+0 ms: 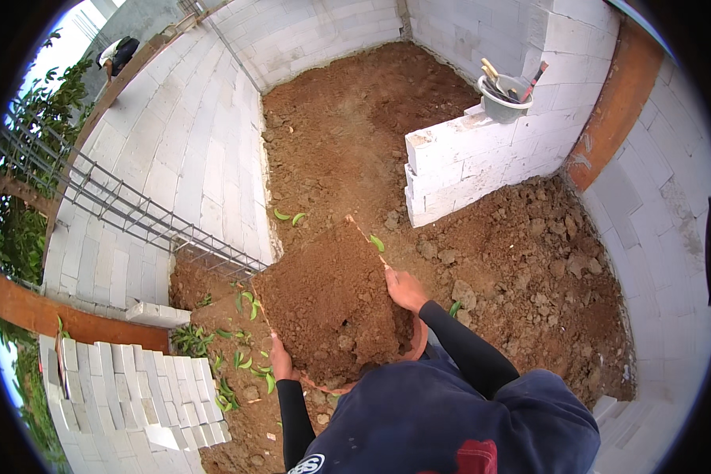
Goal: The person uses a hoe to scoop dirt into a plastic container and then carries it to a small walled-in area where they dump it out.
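Both my hands hold an orange-rimmed container [417, 341] heaped with brown soil [328, 304], carried in front of my chest. My left hand [280, 359] grips its left rim, near scattered green leaves [245, 359] on the ground. On the opposite rim, my right hand [405, 289] clasps the edge, the dark sleeve running back toward my body. The container's far edge [363, 234] points toward the earth floor [347, 134] enclosed by white block walls. A single green leaf [377, 242] lies on the soil load.
A low white block wall [466, 162] juts in from the right, with a grey bucket of tools [502, 96] on top. A rebar cage [126, 209] leans along the left wall. Stacked white blocks [134, 391] sit lower left. Another person [117, 54] bends over far upper left.
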The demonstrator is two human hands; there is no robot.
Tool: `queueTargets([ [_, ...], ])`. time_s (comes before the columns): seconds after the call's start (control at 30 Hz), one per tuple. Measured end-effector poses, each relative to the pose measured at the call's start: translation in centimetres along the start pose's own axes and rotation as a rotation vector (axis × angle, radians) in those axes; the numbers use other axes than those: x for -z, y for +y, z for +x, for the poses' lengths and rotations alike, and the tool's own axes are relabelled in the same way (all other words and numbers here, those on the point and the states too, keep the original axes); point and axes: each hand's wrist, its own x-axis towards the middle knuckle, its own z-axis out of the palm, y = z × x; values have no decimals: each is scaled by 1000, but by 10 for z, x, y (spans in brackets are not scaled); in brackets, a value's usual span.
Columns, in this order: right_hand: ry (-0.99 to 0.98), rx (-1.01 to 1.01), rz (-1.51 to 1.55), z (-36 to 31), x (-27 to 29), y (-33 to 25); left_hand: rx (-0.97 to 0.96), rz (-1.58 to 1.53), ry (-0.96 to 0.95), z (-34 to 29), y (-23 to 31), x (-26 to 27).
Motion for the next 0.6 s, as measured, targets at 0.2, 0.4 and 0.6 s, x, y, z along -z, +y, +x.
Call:
queueTargets([
  [0.2, -23, -49, -71, 111, 46, -18, 66, 25, 141, 83, 24, -64],
  [0.4, -15, 48, -117, 206, 68, -57, 96, -11, 168, 190, 47, -77],
  [0.6, -21, 32, -87, 331, 79, -79, 68, -36, -9, 319, 93, -114],
])
